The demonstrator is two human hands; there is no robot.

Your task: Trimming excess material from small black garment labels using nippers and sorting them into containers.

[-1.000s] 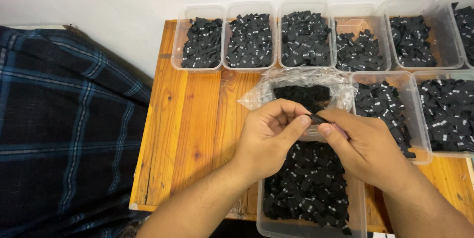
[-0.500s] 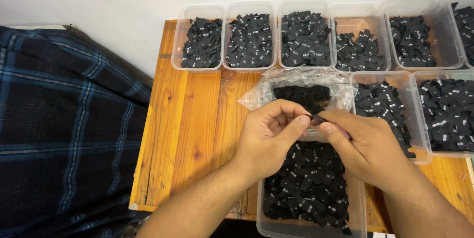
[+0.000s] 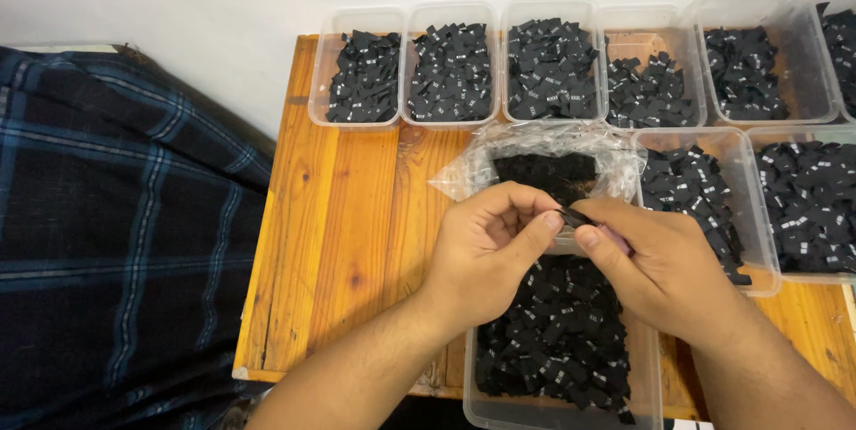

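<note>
My left hand (image 3: 489, 247) and my right hand (image 3: 660, 260) meet over a clear plastic tub (image 3: 655, 381) full of small black fabric labels (image 3: 557, 341). Between the fingertips of both hands is pinched one small black label (image 3: 572, 215). Just beyond the hands lies a crinkled clear plastic bag (image 3: 544, 149) holding a stack of black labels.
A wooden table (image 3: 348, 234) carries a back row of several clear tubs (image 3: 357, 24) of black labels, with two more tubs (image 3: 744, 216) at the right. Dark blue plaid cloth (image 3: 116, 234) lies left of the table. A white wall is behind.
</note>
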